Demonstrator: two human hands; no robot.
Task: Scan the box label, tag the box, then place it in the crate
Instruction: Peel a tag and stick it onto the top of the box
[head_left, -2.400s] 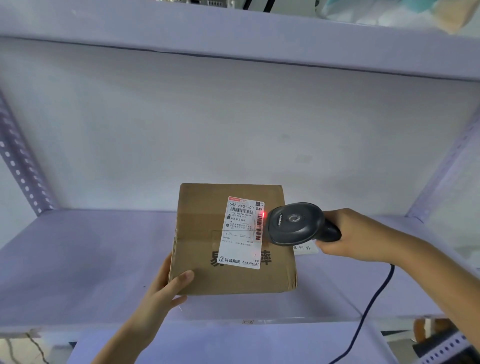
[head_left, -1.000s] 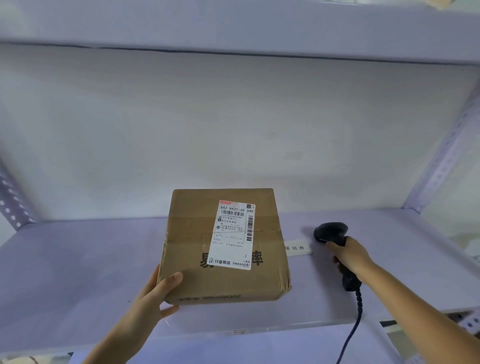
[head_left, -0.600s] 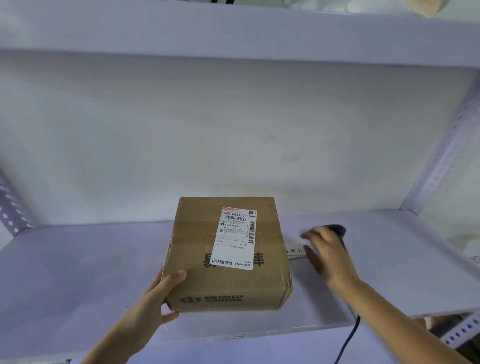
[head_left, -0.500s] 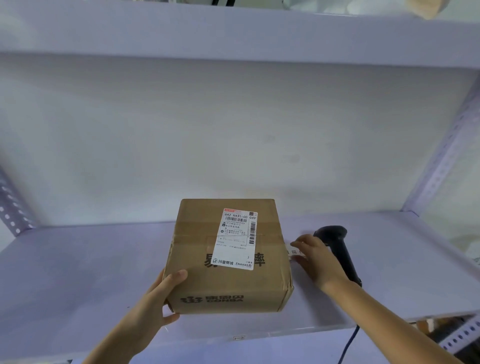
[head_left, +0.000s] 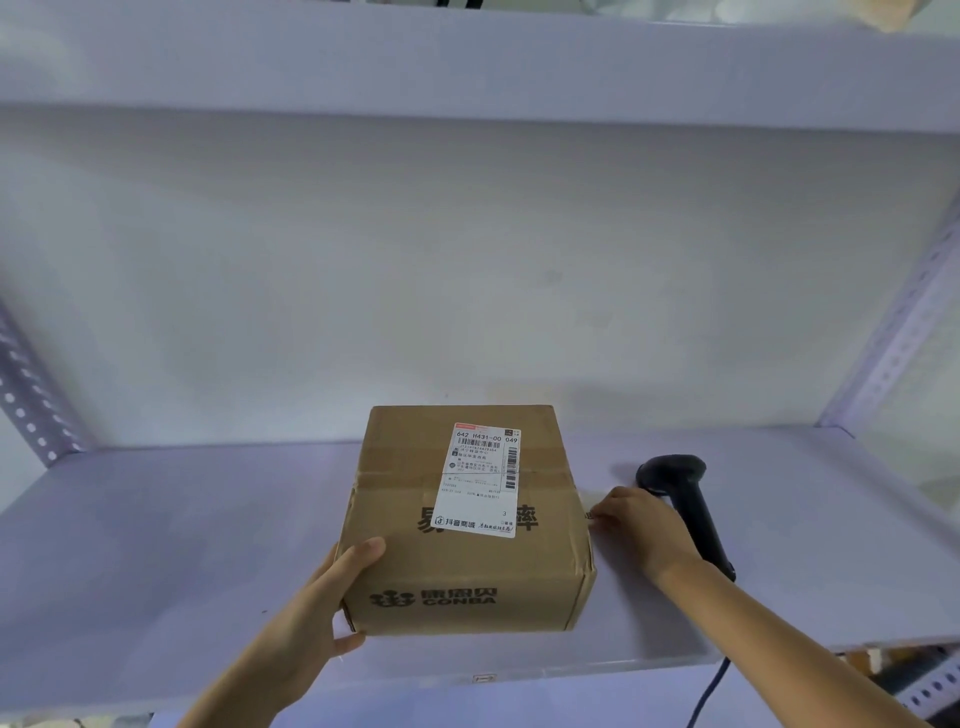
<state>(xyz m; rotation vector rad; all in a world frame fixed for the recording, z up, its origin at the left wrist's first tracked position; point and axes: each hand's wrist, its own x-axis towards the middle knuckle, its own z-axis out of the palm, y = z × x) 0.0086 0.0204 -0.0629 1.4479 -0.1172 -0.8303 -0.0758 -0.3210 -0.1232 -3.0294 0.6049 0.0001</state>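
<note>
A brown cardboard box (head_left: 467, 571) stands on the pale shelf board (head_left: 156, 545), its white shipping label (head_left: 480, 483) facing up. My left hand (head_left: 317, 618) grips the box at its front left corner, thumb on top. My right hand (head_left: 639, 525) is just right of the box, fingertips pinched on a small white tag (head_left: 588, 506) that is mostly hidden behind the box edge and my fingers. The black barcode scanner (head_left: 691, 499) lies on the shelf behind that hand, let go. No crate is in view.
The scanner's dark cable (head_left: 711, 686) drops over the shelf's front edge at the right. Another shelf board (head_left: 467, 62) runs overhead. Perforated uprights (head_left: 31, 405) stand at the far left and far right, with a white wall behind.
My right hand scanned the label, set the scanner down on the shelf at the right, then reached to the white tag beside the box. The left hand kept hold of the box.
</note>
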